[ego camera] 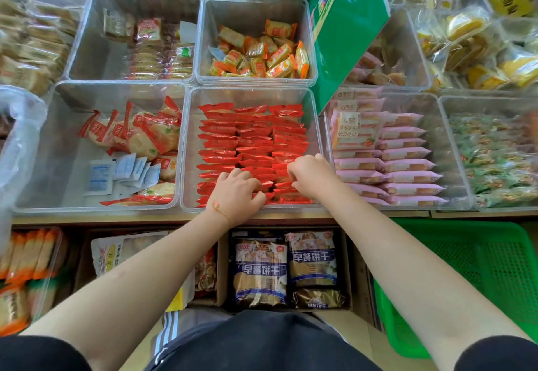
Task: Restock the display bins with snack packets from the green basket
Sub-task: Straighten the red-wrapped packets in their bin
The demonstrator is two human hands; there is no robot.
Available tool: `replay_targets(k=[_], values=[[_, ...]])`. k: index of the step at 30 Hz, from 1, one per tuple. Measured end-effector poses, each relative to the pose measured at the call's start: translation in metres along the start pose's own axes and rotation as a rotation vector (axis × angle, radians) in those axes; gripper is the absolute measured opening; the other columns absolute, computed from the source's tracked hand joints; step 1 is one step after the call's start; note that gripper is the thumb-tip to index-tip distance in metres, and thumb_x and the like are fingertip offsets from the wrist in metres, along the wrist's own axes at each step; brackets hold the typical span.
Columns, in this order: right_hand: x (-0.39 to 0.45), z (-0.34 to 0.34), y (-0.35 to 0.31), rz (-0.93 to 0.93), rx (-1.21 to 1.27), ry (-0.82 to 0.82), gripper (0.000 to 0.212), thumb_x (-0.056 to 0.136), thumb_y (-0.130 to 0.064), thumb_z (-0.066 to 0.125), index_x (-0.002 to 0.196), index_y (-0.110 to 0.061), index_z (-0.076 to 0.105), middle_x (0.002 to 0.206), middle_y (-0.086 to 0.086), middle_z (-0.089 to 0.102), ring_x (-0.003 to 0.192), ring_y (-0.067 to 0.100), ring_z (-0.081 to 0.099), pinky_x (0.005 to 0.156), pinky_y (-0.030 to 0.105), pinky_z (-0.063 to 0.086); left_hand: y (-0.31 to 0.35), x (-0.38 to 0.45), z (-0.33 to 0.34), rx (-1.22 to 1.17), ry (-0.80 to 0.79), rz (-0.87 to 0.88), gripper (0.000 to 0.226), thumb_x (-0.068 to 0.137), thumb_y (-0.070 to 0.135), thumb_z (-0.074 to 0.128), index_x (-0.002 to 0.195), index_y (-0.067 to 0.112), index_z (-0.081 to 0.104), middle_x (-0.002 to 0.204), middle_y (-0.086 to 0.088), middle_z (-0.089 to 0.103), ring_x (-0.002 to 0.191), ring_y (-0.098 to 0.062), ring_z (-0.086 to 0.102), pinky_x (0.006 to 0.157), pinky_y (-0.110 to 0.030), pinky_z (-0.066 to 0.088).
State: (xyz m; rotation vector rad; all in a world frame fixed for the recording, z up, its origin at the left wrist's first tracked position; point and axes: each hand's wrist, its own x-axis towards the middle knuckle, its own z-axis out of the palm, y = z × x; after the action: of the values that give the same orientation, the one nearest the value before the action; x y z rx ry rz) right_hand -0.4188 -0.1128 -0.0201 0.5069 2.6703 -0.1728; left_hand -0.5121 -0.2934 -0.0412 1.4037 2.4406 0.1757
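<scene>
Both hands are reaching into the clear display bin (186, 149) at the middle of the front row, which is holding red snack packets (253, 134) standing on edge in three tight rows. The left hand (237, 193) is lying palm down on the near end of the rows, its fingers curling over the packet tops and pressing on them, the thumb stretching out to the right along the near wall – whether any packet is pinched underneath cannot be told. The right hand (310, 175) is working just beside it at the right-hand row, fingers bunched and curled tight into the packets – gripping at their top edges, it seems, though the fingertips are hidden. The green basket (480, 268) is sitting low at the right, beside the right forearm, below the shelf edge
</scene>
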Motion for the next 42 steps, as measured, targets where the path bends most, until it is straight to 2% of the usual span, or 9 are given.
replay_targets(k=[4,8,16,20,25,28,34,39,42], values=[[0.002,0.007,-0.003,-0.032,-0.118,0.031,0.015,0.094,-0.008,0.053,0.099,-0.019,0.062,0.106,0.002,0.060,0.106,0.025,0.054,0.094,0.037,0.036,0.001,-0.001,0.000,0.036,0.011,-0.023,0.057,0.088,0.045,0.026,0.124,0.019,0.061,0.115,-0.001,0.059,0.109,-0.022,0.047,0.091,-0.039,0.036],[0.008,0.005,-0.003,-0.005,-0.116,0.098,0.015,0.093,-0.005,0.055,0.100,-0.016,0.062,0.107,0.004,0.063,0.103,0.026,0.056,0.091,0.036,0.037,0.002,-0.001,0.001,0.101,0.004,-0.030,0.060,0.087,0.046,0.018,0.097,0.019,0.071,0.103,0.000,0.053,0.101,-0.020,0.042,0.086,-0.038,0.035],[0.005,0.007,-0.001,0.016,-0.045,0.155,0.014,0.093,-0.006,0.056,0.100,-0.015,0.064,0.106,0.004,0.060,0.102,0.025,0.054,0.093,0.035,0.038,0.000,0.002,0.004,0.042,-0.050,0.004,0.047,0.093,0.043,0.025,0.086,0.019,0.066,0.094,0.004,0.065,0.093,-0.017,0.056,0.088,-0.037,0.038],[0.005,0.006,-0.001,0.046,-0.019,0.188,0.015,0.093,-0.005,0.056,0.103,-0.011,0.065,0.107,0.007,0.060,0.104,0.027,0.054,0.092,0.036,0.040,-0.003,0.003,0.002,-0.008,-0.091,-0.002,0.050,0.088,0.048,0.023,0.100,0.022,0.063,0.087,0.002,0.067,0.088,-0.018,0.059,0.091,-0.038,0.036],[0.005,0.003,0.001,0.025,0.037,0.092,0.020,0.097,-0.018,0.049,0.104,-0.009,0.065,0.108,0.008,0.058,0.105,0.028,0.054,0.095,0.040,0.043,-0.002,-0.002,0.002,-0.039,0.023,0.032,0.045,0.091,0.041,0.036,0.129,0.024,0.054,0.109,-0.001,0.065,0.107,-0.022,0.053,0.092,-0.039,0.037],[0.005,0.001,0.006,0.048,0.156,0.177,0.019,0.098,-0.023,0.051,0.101,-0.007,0.061,0.103,0.009,0.058,0.104,0.028,0.053,0.089,0.043,0.049,0.000,-0.002,0.002,0.004,0.081,0.015,0.055,0.088,0.041,0.035,0.134,0.018,0.053,0.129,-0.003,0.055,0.121,-0.025,0.044,0.096,-0.042,0.037],[0.001,0.008,-0.001,0.012,0.074,0.081,0.003,0.094,-0.020,0.057,0.097,-0.019,0.059,0.105,0.001,0.064,0.104,0.025,0.055,0.091,0.038,0.040,0.002,0.000,0.001,0.107,-0.016,0.029,0.071,0.086,0.045,0.009,0.123,0.018,0.062,0.124,0.001,0.059,0.116,-0.021,0.045,0.097,-0.040,0.032],[0.001,0.004,-0.003,0.004,0.060,0.065,0.016,0.091,-0.009,0.052,0.082,-0.023,0.053,0.098,-0.001,0.066,0.096,0.025,0.058,0.086,0.035,0.039,0.000,0.000,-0.002,0.189,0.023,0.156,0.068,0.092,0.045,0.009,0.097,0.018,0.072,0.105,0.002,0.060,0.103,-0.019,0.045,0.096,-0.037,0.032],[0.005,-0.003,-0.005,0.017,0.090,0.114,0.015,0.094,-0.021,0.052,0.085,-0.019,0.064,0.095,0.001,0.069,0.096,0.025,0.060,0.092,0.038,0.042,-0.002,0.005,-0.006,0.161,0.055,0.189,0.064,0.093,0.054,0.018,0.113,0.017,0.066,0.127,-0.005,0.055,0.120,-0.024,0.044,0.103,-0.041,0.032]])
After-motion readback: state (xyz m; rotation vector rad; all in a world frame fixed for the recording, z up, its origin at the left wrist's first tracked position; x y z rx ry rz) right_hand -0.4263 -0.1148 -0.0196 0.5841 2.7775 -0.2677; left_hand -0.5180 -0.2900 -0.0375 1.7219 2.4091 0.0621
